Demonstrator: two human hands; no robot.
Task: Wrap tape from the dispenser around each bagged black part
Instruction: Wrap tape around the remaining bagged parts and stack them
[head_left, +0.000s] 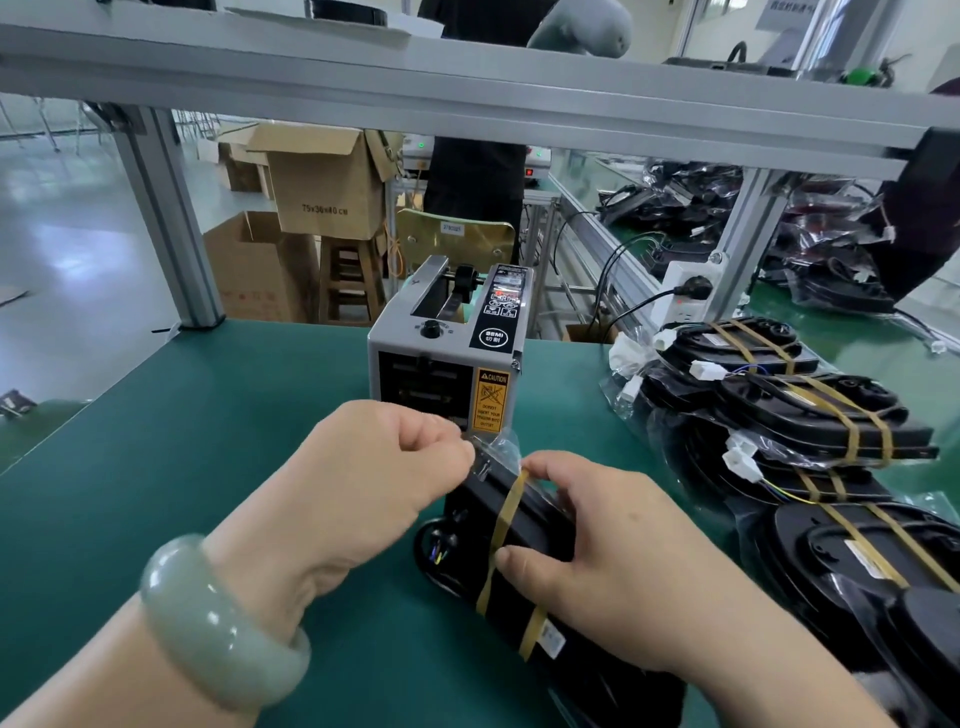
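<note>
A: Starting at the left, what is the left hand (374, 467) doing?

B: Its fingers are curled and the tips pinch the crumpled clear plastic at the far corner of the bagged part (524, 535), just in front of the tape dispenser (447, 358). I cannot tell whether a fresh piece of tape is in that pinch too

A: And where is the part itself?

B: On the green table (182, 441), near the middle, between the two hands. It seems to stand on its edge

A: Which way does it run?

B: Its long axis goes from near to far and leans a little left, so the far end points at the dispenser's outlet. A round section with coloured wires shows on its left side

A: Any tape on it?

B: One yellowish tape band (501, 530) crosses the top edge and runs down the left face. A second strip (532, 631) shows nearer. Whether either closes underneath is hidden

A: The right hand (608, 561)?

B: It is clamped over the part, with the thumb pressing on the first band and the fingers over the top

A: How far along is the job, then?

B: I would say well under way. To the right lies a pile of taped parts (810, 415), each with two bands. The one in hand looks close to finished. A heap of bags (675, 197) on the far right bench may be waiting, though I cannot tell if those are taped
</note>
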